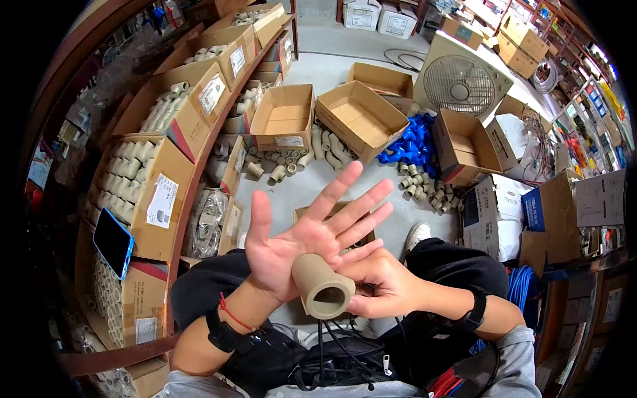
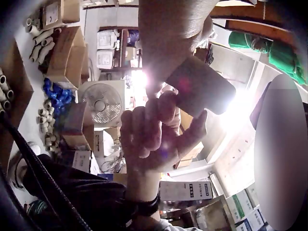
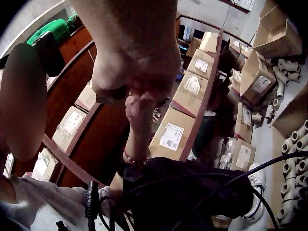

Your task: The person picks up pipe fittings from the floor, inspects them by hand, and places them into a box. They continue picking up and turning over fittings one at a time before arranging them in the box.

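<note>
Fingers (image 1: 340,189) of the left hand (image 1: 295,249) are straight and fanned wide, palm up, thumb out to the left. The right hand (image 1: 385,286) curls round a beige pipe fitting (image 1: 309,273) from the right side and holds it against the lower part of that open palm, bore facing near. It reads as a checking or handing-over step: one hand grips the fitting while it only rests on the other. A next move would likely call for the left fingers to close round the tube before the right lets go, since it is round and could roll off. Beneath is a grey concrete floor (image 1: 292,189) with open cardboard boxes (image 1: 361,119) far, a heap of blue fittings (image 1: 408,142) and a box fan (image 1: 461,83) far right, loose beige elbows (image 1: 424,186), and a shelf of boxed fittings (image 1: 142,192) along the left
</note>
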`<action>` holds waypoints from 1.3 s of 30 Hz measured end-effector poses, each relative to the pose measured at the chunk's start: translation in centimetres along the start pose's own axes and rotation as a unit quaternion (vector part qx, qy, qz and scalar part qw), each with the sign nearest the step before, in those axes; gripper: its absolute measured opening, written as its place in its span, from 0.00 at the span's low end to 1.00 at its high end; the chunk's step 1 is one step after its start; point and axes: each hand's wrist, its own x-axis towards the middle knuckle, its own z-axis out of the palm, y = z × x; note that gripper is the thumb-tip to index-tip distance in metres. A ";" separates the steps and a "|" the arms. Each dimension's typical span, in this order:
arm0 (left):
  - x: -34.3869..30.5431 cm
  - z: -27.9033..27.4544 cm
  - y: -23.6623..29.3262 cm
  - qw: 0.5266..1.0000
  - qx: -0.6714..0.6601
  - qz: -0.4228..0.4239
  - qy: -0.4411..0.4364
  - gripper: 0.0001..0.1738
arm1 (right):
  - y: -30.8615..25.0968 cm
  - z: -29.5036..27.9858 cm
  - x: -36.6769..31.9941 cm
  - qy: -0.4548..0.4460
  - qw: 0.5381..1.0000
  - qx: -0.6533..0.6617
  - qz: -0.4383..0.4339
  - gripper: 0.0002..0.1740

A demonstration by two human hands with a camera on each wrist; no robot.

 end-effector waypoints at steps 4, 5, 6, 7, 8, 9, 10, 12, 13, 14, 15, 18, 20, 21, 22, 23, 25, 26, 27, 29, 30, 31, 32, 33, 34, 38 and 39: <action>-0.1 -0.2 0.2 1.000 0.015 -0.013 -0.006 0.50 | 0.1 0.3 -0.1 0.014 1.000 0.002 0.013 0.16; -0.1 -0.2 0.2 1.000 0.020 -0.014 -0.005 0.50 | 0.1 0.4 -0.1 0.018 1.000 0.004 0.019 0.16; -0.2 -0.2 0.2 1.000 0.024 -0.015 -0.003 0.50 | 0.0 0.4 -0.1 0.020 1.000 0.001 0.023 0.15; -0.1 -0.2 0.2 0.999 0.026 -0.013 0.016 0.49 | -0.1 0.3 0.0 0.021 0.999 -0.003 0.027 0.14; -0.1 -0.2 0.2 0.999 0.029 -0.011 0.034 0.48 | -0.1 0.3 0.0 0.022 0.999 -0.006 0.031 0.13; 0.0 -0.2 0.3 0.998 0.032 -0.009 0.052 0.47 | 0.3 0.3 -0.1 0.036 0.998 0.017 0.042 0.12; 0.0 -0.6 0.6 0.993 0.074 -0.018 0.092 0.46 | 0.7 0.3 -0.2 0.050 0.997 0.040 0.053 0.11; 0.0 -1.8 1.2 0.972 0.158 -0.038 0.169 0.43 | 0.4 -0.3 0.0 0.096 0.984 0.101 0.110 0.12; 0.0 -2.1 1.1 0.956 0.179 -0.028 0.232 0.41 | 0.3 -0.7 0.1 0.126 0.970 0.156 0.134 0.13; 0.0 -2.0 1.1 0.944 0.215 -0.036 0.246 0.41 | 0.2 -1.0 0.3 0.155 0.952 0.211 0.158 0.13; -0.1 -1.7 1.2 0.932 0.251 -0.044 0.259 0.41 | 0.4 -1.3 0.4 0.184 0.945 0.218 0.161 0.15; -0.4 -1.7 1.2 0.929 0.273 -0.051 0.244 0.37 | 0.7 -2.3 0.4 0.216 0.941 0.183 0.184 0.18; -0.7 -2.3 1.1 0.928 0.290 -0.058 0.225 0.34 | 0.7 -2.4 0.6 0.212 0.940 0.164 0.212 0.20; -0.7 -2.3 1.1 0.932 0.266 -0.063 0.237 0.30 | 0.9 -2.3 0.7 0.201 0.944 0.143 0.221 0.21; -0.7 -2.3 1.1 0.925 0.277 -0.070 0.249 0.30 | 1.0 -2.3 0.8 0.189 0.946 0.122 0.232 0.21; -0.7 -2.3 1.1 0.918 0.287 -0.077 0.261 0.29 | 1.2 -2.3 0.8 0.188 0.944 0.110 0.247 0.22; -0.7 -2.5 1.1 0.909 0.293 -0.077 0.286 0.27 | 1.8 -2.2 0.8 0.203 0.957 -0.003 0.206 0.22; -0.8 -2.8 1.1 0.904 0.294 -0.073 0.301 0.26 | 2.1 -2.2 0.8 0.209 0.959 -0.060 0.183 0.22; -1.0 -3.1 1.3 0.899 0.296 -0.069 0.315 0.26 | 2.6 -2.4 0.8 0.217 0.959 -0.031 0.180 0.17; -1.1 -3.3 1.5 0.896 0.290 -0.054 0.333 0.24 | 2.7 -2.2 1.0 0.256 0.959 -0.064 0.102 0.14; -1.1 -3.4 1.6 0.894 0.294 -0.058 0.334 0.24 | 2.7 -2.2 1.2 0.273 0.957 -0.081 0.062 0.14; -1.2 -3.5 1.6 0.892 0.299 -0.061 0.335 0.24 | 2.9 -2.2 1.3 0.265 0.961 -0.065 0.049 0.17; -1.3 -3.5 1.6 0.890 0.303 -0.063 0.336 0.24 | 3.1 -2.2 1.3 0.262 0.960 -0.091 0.039 0.16; -1.4 -3.8 1.6 0.885 0.307 -0.088 0.340 0.25 | 3.4 -2.2 1.4 0.258 0.959 -0.117 0.027 0.15; -1.5 -4.1 1.6 0.877 0.316 -0.094 0.350 0.26 | 3.7 -2.1 1.5 0.254 0.957 -0.142 0.015 0.14; -1.6 -4.4 1.6 0.823 0.369 -0.027 0.430 0.33 | 5.3 -1.4 1.8 0.285 0.951 -0.081 0.088 0.12; -1.7 -4.3 1.7 0.800 0.384 0.010 0.461 0.35 | 6.5 -1.6 2.0 0.287 0.944 -0.106 0.119 0.13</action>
